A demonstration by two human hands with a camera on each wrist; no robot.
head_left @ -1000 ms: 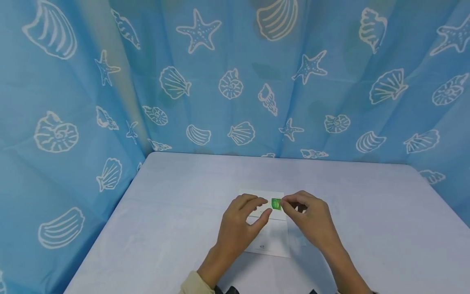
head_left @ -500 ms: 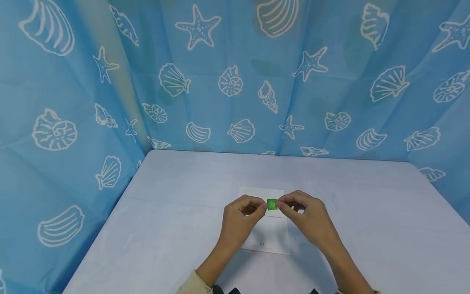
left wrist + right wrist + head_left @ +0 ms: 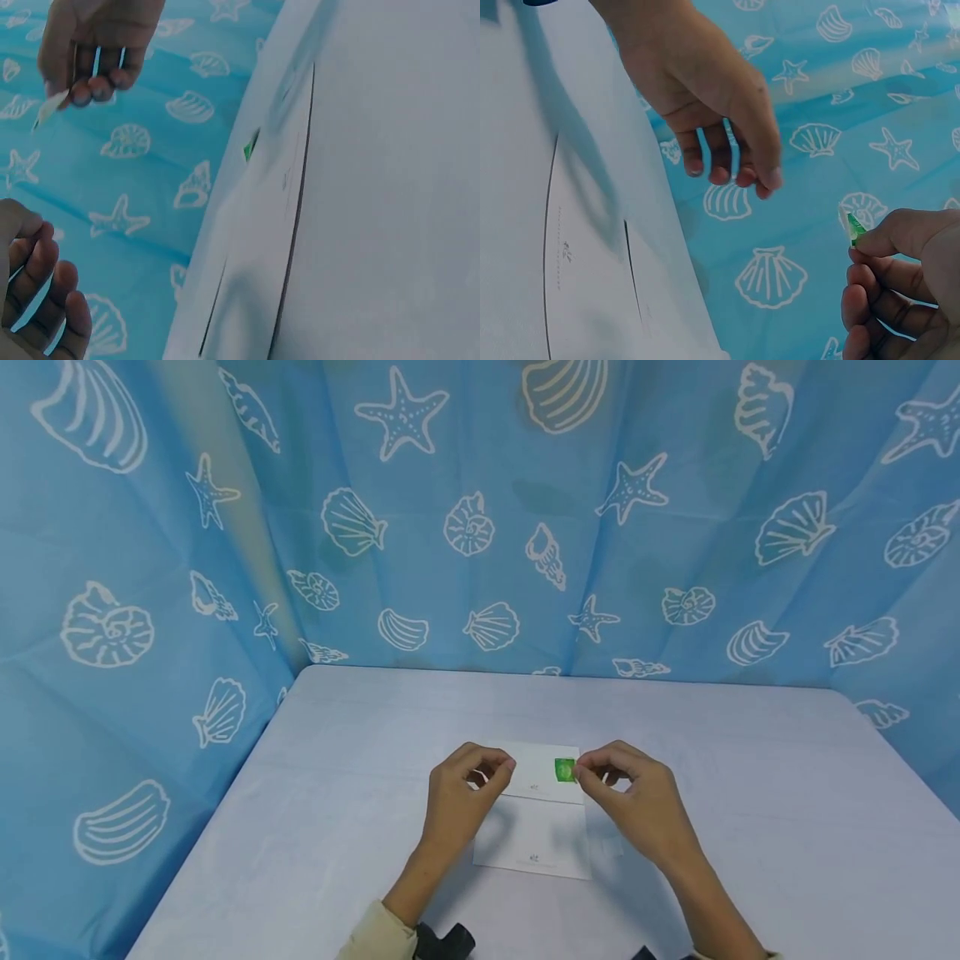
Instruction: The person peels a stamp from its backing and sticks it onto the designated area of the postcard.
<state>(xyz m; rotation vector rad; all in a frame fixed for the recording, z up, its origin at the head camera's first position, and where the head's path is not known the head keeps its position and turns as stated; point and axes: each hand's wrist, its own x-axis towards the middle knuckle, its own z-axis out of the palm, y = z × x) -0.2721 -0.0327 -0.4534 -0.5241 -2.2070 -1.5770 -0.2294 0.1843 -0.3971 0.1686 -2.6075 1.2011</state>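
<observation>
Just right of the frame's centre, the right hand point(image 3: 637, 789) is pinching a small green square point(image 3: 565, 770) by its right edge — above white card point(image 3: 532, 835) lying on the bench point(image 3: 360, 735). Towards the left, the left hand point(image 3: 459, 789) is curving narrowly, thumb and fingertip close together — apart from the square.
</observation>
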